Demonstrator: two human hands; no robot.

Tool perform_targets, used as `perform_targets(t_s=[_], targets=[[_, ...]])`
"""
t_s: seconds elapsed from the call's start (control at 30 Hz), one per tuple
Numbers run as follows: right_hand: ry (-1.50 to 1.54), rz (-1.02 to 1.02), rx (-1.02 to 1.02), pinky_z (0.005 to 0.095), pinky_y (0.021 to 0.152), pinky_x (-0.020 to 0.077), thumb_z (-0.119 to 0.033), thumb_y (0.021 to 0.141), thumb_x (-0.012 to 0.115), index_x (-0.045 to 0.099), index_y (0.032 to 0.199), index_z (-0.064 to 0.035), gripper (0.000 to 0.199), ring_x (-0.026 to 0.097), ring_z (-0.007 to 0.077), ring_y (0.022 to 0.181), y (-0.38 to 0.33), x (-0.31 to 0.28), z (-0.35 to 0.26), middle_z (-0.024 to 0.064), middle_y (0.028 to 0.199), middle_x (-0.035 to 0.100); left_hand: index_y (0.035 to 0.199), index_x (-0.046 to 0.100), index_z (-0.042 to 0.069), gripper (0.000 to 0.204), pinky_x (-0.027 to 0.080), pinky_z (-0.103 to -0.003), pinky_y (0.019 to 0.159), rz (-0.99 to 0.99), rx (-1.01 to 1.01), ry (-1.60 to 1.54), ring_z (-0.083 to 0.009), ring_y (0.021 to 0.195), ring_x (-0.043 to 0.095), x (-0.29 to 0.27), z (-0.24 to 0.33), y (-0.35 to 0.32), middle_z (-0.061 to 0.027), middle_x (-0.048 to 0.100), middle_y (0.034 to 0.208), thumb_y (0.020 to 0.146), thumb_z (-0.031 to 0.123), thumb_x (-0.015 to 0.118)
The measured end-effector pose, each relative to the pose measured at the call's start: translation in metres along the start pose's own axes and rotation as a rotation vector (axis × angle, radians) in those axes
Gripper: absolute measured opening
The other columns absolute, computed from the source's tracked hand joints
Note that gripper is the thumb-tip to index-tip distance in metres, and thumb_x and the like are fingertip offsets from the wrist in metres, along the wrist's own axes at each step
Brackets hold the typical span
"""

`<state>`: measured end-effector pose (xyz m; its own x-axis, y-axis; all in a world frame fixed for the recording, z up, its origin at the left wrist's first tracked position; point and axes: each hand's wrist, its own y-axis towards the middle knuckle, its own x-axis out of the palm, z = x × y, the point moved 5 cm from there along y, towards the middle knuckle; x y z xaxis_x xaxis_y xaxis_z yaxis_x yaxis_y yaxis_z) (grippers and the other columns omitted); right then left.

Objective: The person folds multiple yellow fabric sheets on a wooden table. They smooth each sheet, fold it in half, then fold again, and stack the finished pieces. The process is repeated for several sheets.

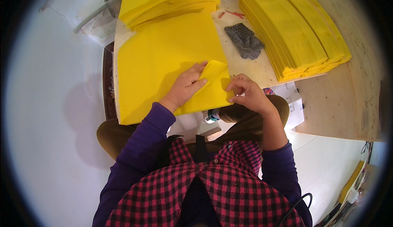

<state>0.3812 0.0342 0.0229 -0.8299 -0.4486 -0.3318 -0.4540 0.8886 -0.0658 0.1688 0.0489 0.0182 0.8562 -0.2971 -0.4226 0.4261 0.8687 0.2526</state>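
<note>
A large yellow paper sheet (163, 59) lies on a low wooden board (348, 104) in front of me. Its near right corner is folded over into a flap (216, 72). My left hand (186, 85) lies flat on the sheet and presses the flap's left edge with its fingers. My right hand (245, 92) pinches the sheet's right edge beside the flap, at the board's front edge.
A stack of yellow sheets (172, 0) lies at the back left, a taller fanned stack (294, 30) at the right. Between them sit a grey knitted glove (245, 40) and red tape marks (233, 13). White floor surrounds the board; printed papers (292, 100) lie under its front.
</note>
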Motion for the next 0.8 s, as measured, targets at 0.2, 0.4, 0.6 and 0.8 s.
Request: perform_targets(t_s=[0.2, 0.4, 0.6, 0.8], targets=[[-0.038, 0.031, -0.016, 0.0224, 0.066, 0.0427, 0.004, 0.072, 0.074, 0.065, 0.085, -0.0045, 0.018, 0.049, 0.0080, 0.073, 0.007, 0.003, 0.008, 0.0000, 0.084, 0.049, 0.105, 0.063, -0.003, 0.024, 0.028, -0.043, 0.113, -0.012, 0.024, 0.007, -0.0347, 0.130, 0.045, 0.001, -0.002, 0.001, -0.0210, 0.056, 0.128, 0.090, 0.016, 0.057], [0.038, 0.021, -0.079, 0.0212, 0.064, 0.0433, 0.000, 0.082, 0.069, 0.063, 0.083, -0.0013, 0.006, 0.053, 0.0100, 0.074, 0.013, 0.001, 0.002, 0.0012, 0.085, 0.050, 0.099, 0.064, -0.002, 0.021, 0.028, -0.044, 0.112, -0.007, 0.048, -0.033, -0.0348, 0.130, 0.045, 0.002, -0.002, 0.001, -0.0202, 0.058, 0.127, 0.090, 0.016, 0.058], [0.023, 0.022, -0.116, 0.0262, 0.062, 0.0427, -0.004, 0.082, 0.069, 0.063, 0.080, -0.0009, 0.007, 0.052, 0.0147, 0.070, 0.019, -0.001, -0.016, 0.0050, 0.081, 0.052, 0.101, 0.064, -0.002, 0.022, 0.028, -0.044, 0.112, -0.020, 0.054, -0.014, -0.0348, 0.130, 0.045, 0.002, -0.004, 0.001, -0.0205, 0.057, 0.127, 0.090, 0.016, 0.059], [-0.005, -0.029, -0.039, 0.0193, 0.062, 0.0411, 0.000, 0.085, 0.065, 0.062, 0.083, -0.0016, 0.004, 0.050, 0.0066, 0.071, 0.015, 0.002, -0.015, -0.0001, 0.086, 0.050, 0.099, 0.063, -0.005, 0.020, 0.033, -0.036, 0.107, -0.042, 0.040, -0.009, -0.0320, 0.134, 0.041, 0.002, -0.003, 0.001, -0.0211, 0.054, 0.132, 0.091, 0.013, 0.059]])
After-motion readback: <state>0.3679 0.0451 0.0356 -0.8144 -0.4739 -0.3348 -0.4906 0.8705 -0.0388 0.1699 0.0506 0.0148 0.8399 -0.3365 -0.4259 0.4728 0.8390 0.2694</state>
